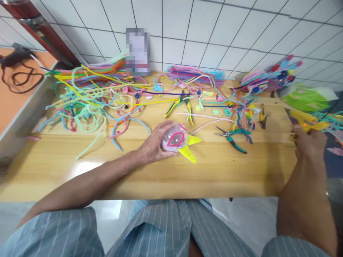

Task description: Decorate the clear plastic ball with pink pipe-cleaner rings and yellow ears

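My left hand (157,144) is closed around a clear ball (174,137) just above the table. A pink pipe-cleaner outline shaped like an eye lies on its side, and two yellow fuzzy spikes (191,150) stick out at the right. At the far right, beyond the table's end, my right hand (311,142) is wrapped round a yellow glue gun (307,121). Right of the ball lie teal-handled long-nose pliers (233,137) with their handles spread. Yellow-and-green pliers (180,105) rest behind the ball.
Tangled pipe cleaners (85,103) cover the left of the table (160,182). Another bundle (193,75) lies along the tiled wall, near a blurred upright box (138,51). A pom-pom-tipped craft piece (281,76) and a green round item (305,98) are at the back right.
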Motion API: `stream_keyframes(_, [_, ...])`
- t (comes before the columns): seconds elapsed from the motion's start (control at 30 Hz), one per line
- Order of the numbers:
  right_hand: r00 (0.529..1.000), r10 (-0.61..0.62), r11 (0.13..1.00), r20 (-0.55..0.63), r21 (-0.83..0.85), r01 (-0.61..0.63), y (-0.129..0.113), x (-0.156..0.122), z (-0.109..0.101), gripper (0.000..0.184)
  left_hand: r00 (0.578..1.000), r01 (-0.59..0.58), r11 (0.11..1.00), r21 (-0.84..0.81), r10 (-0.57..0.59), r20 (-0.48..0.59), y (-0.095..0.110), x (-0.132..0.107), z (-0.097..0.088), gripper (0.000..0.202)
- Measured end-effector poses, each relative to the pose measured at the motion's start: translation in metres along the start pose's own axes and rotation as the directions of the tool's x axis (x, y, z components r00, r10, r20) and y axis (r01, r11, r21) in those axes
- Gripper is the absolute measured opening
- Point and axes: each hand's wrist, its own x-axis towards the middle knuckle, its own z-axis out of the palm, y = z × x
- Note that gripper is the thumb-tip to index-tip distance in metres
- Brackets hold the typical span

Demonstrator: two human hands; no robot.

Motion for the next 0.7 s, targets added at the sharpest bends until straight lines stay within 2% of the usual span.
stream_keyframes(0.03, [0.980,0.117,0.993,-0.158,0.045,-0.112,-0.013,-0.002,0.000,0.051,1.000,-0.009,1.000,-0.002,0.009,-0.012,0.001,0.001,0.000,0.108])
stream_keyframes(0.07, [0.948,0.194,0.979,-0.251,0.117,-0.170,-0.030,-0.006,0.002,0.048,1.000,-0.022,1.000,-0.003,0.022,-0.023,0.002,0.002,0.001,0.104])
stream_keyframes(0.1, [0.963,0.192,0.972,-0.189,0.174,-0.160,-0.049,-0.011,0.005,0.043,0.999,-0.034,0.999,-0.004,0.033,-0.033,0.003,0.003,0.001,0.101])
stream_keyframes(0.17, [0.994,0.089,0.966,-0.065,0.250,-0.070,-0.091,-0.025,0.014,0.032,0.998,-0.045,0.999,0.004,0.046,-0.053,0.005,0.005,0.001,0.097])
stream_keyframes(0.3, [0.993,-0.067,0.951,0.096,0.308,0.034,-0.162,-0.061,0.043,0.022,1.000,-0.007,0.998,0.062,0.008,-0.029,0.007,0.010,0.000,0.096])
stream_keyframes(0.37, [0.949,-0.162,0.947,0.272,0.312,0.072,-0.185,-0.077,0.060,0.019,1.000,0.025,0.997,0.077,-0.026,0.002,0.008,0.013,0.000,0.096])
stream_keyframes(0.5, [0.785,-0.370,0.928,0.497,0.237,0.288,-0.216,-0.096,0.087,0.022,0.993,0.118,0.991,0.061,-0.118,-0.012,0.006,0.019,0.003,0.097])
stream_keyframes(0.6, [0.707,-0.441,0.894,0.553,0.199,0.401,-0.230,-0.099,0.097,0.020,0.989,0.138,0.990,0.038,-0.136,-0.053,0.003,0.022,0.006,0.093])
stream_keyframes(0.7, [0.683,-0.477,0.873,0.553,0.205,0.443,-0.235,-0.097,0.102,0.017,0.990,0.102,0.994,0.038,-0.098,-0.098,0.001,0.023,0.010,0.087])
